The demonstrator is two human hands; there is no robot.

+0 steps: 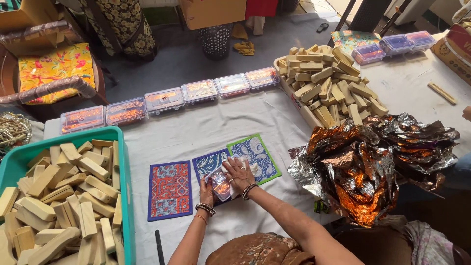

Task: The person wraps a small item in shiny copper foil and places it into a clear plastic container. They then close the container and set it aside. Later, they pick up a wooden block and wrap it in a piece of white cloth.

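Clear plastic box (219, 183) rests on the blue mat (210, 164) mid-surface; left hand (206, 192) pinches its edge, right hand (239, 172) presses flat on top. Six filled boxes (167, 100) stand finished; many wooden blocks (64, 196) remain.

Teal bin (123, 162) of wooden blocks (64, 196) near left, row of clear boxes (167, 100) far, crumpled foil (373, 157) right, block pile (328, 86) far right.
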